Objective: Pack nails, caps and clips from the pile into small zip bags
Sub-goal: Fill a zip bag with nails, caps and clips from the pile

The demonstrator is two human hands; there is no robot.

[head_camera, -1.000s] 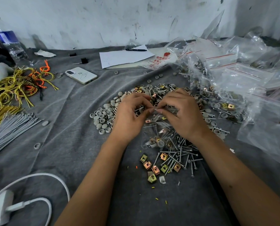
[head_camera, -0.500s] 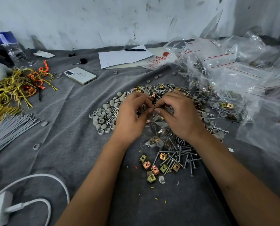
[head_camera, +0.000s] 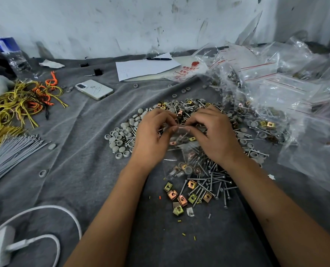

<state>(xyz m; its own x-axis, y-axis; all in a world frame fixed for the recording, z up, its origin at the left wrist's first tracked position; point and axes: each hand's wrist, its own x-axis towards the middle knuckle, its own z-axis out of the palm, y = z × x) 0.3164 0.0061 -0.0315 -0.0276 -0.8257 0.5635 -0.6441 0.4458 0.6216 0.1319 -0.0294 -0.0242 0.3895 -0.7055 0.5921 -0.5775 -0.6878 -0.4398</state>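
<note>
Head view: I saw left hand [head_camera: 150, 139] and right hand [head_camera: 212, 135] both pinching top edge of small zip bag [head_camera: 181, 160], fingertips meeting above pile [head_camera: 189, 112]. Bag hung over grey cloth [head_camera: 83, 151], caps and clips visible inside. Loose nails [head_camera: 208, 185] and clips [head_camera: 181, 199] lay just below bag

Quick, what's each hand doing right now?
Left hand: pinches the top edge of the small clear plastic zip bag.
Right hand: pinches the same top edge.
</note>
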